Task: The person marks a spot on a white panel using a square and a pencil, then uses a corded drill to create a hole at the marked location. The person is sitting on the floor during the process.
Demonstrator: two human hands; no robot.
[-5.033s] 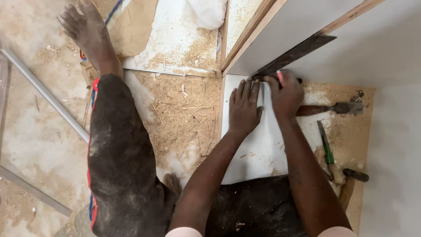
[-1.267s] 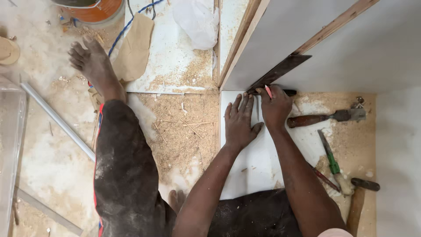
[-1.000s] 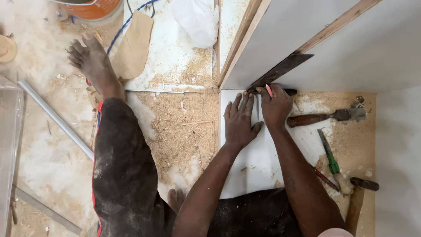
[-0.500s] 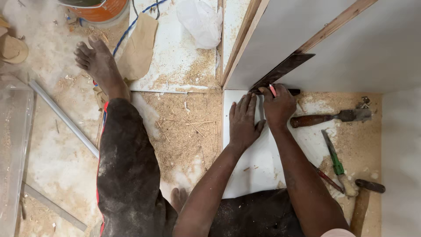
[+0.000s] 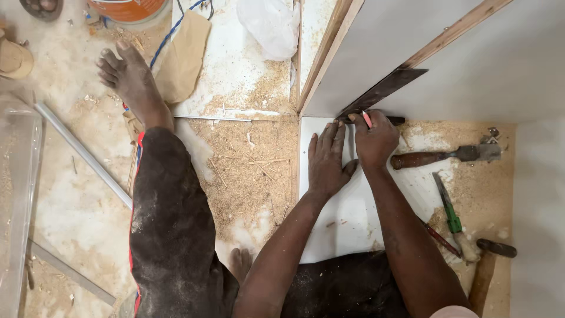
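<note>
1. The left hand (image 5: 327, 160) lies flat on a smooth white board (image 5: 347, 218) on the floor, its fingers stretched out and close together, thumb spread to the side.
2. The right hand (image 5: 374, 140) pinches a red pencil (image 5: 366, 119) between thumb and fingers; the tip seems to meet the board at its far edge, though the exact contact is hard to see.
3. A dark metal square (image 5: 382, 92), flat and thin, runs up the upright grey panel (image 5: 382, 53) from just beside the right hand (its black stock lies on the board behind the knuckles).
4. Right of the hands, on the sawdust-covered floor, lie a chisel (image 5: 444, 156) with a brown wooden handle, a screwdriver (image 5: 450, 215) with a green grip, and a hammer (image 5: 487, 271) with a pale wooden shaft.
5. Sawdust (image 5: 247, 176), coarse and tan, is piled left of the board.
6. At the top edge stands an orange bucket (image 5: 126, 9); its contents are out of view. A crumpled white plastic bag (image 5: 273, 26) rests near it.
</note>
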